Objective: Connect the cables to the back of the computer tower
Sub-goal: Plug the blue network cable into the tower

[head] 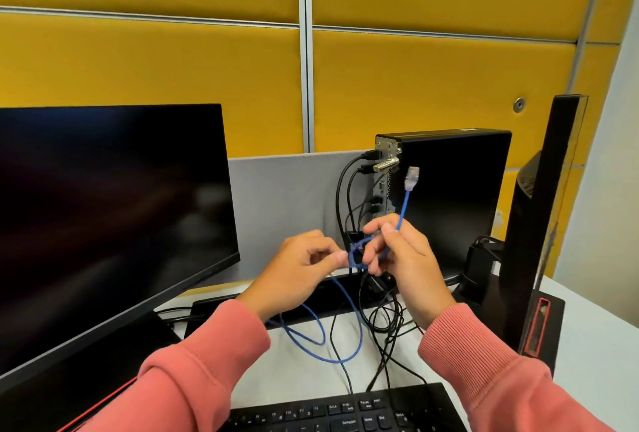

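Holding one thin blue network cable (403, 207) in two hands, we stand before one small black computer tower (453, 196) upright on the white bench (594, 335). Our right hand (404, 259) pinches the cable with curled fingers (377, 224); its clear plug (411, 177) points straight up, just beside the tower's rear panel. Our left hand (301, 269) pinches a lower loop with curled fingers (337, 259). The cable's slack lies in loops on the bench. Several black cables (345, 196) are already plugged into the tower. We count two dark monitors (103, 210) and one black keyboard (345, 411).
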